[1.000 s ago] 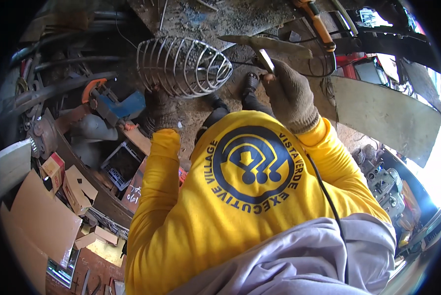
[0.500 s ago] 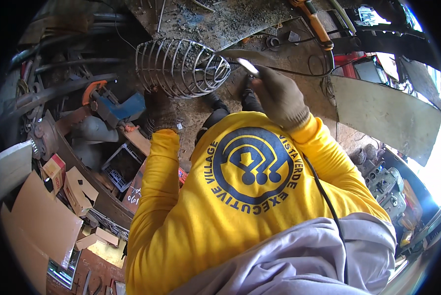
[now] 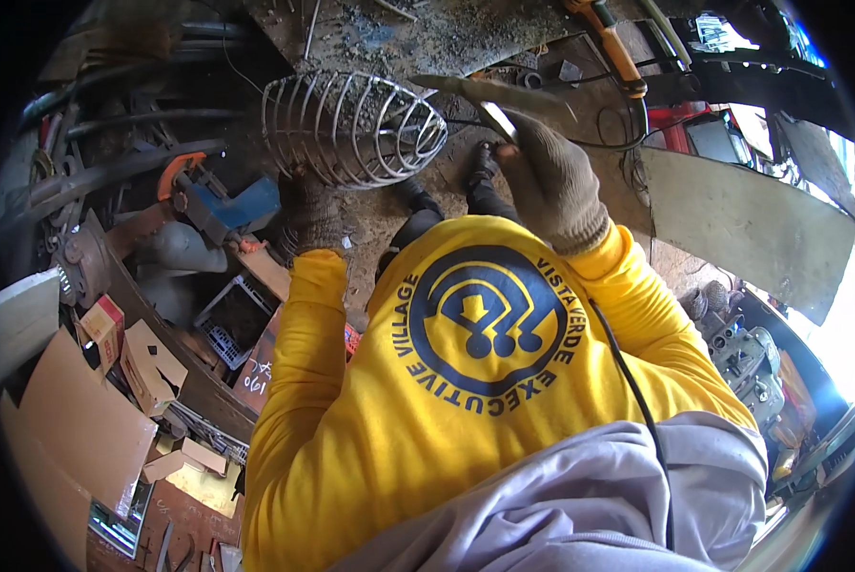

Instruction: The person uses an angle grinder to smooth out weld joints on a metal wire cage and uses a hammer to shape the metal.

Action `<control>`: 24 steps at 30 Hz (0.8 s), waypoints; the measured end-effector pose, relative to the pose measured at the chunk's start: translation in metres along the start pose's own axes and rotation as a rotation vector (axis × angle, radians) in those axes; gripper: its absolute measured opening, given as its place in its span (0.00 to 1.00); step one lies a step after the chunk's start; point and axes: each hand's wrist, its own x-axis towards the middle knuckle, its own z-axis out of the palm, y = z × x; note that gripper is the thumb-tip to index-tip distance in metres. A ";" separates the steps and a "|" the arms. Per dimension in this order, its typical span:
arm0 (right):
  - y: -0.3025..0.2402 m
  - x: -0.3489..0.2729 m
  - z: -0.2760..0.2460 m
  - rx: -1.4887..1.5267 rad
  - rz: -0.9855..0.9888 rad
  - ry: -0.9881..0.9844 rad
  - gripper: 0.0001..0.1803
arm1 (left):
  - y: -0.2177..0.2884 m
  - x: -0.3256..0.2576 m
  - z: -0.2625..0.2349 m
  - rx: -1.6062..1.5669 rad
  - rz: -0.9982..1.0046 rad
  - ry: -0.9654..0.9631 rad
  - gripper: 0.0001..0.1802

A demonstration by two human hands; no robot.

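Note:
A cage of bent metal rods (image 3: 337, 129), tapering to a ring at its right end, lies at the near edge of the grimy work surface. My left hand (image 3: 308, 214), in a dark glove, is at the cage's lower left side. Its fingers are in shadow and appear closed on a rod there. My right hand (image 3: 556, 181), in a brown knit glove, is closed round the shiny handle of a chipping hammer (image 3: 494, 95). The hammer's long narrow head, slightly blurred, is above and right of the cage's ring, with one pointed end near the rods.
Dark grit covers the work surface (image 3: 427, 38). An orange power tool (image 3: 610, 43) with a cable lies at the far right. Left of me are a blue and orange clamp-like tool (image 3: 227, 205), a plastic crate (image 3: 232, 319) and cardboard boxes (image 3: 151, 367). A flat sheet (image 3: 752, 219) lies at right.
The hammer has swung so that its head now shows lengthwise above the cage's ring, and my right hand has turned slightly. My left hand and the cage have barely moved.

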 end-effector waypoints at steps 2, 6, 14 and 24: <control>-0.001 -0.003 0.003 0.022 -0.100 0.082 0.18 | 0.000 -0.004 -0.001 -0.017 -0.012 0.005 0.31; 0.012 -0.005 0.010 -0.120 0.081 -0.103 0.18 | 0.000 -0.002 0.001 -0.039 -0.012 0.002 0.31; 0.008 -0.009 -0.004 0.241 0.382 0.007 0.14 | 0.001 -0.010 0.010 -0.101 -0.049 0.028 0.32; 0.000 -0.001 -0.003 0.180 0.235 -0.046 0.16 | -0.005 -0.008 0.008 -0.297 -0.152 0.087 0.32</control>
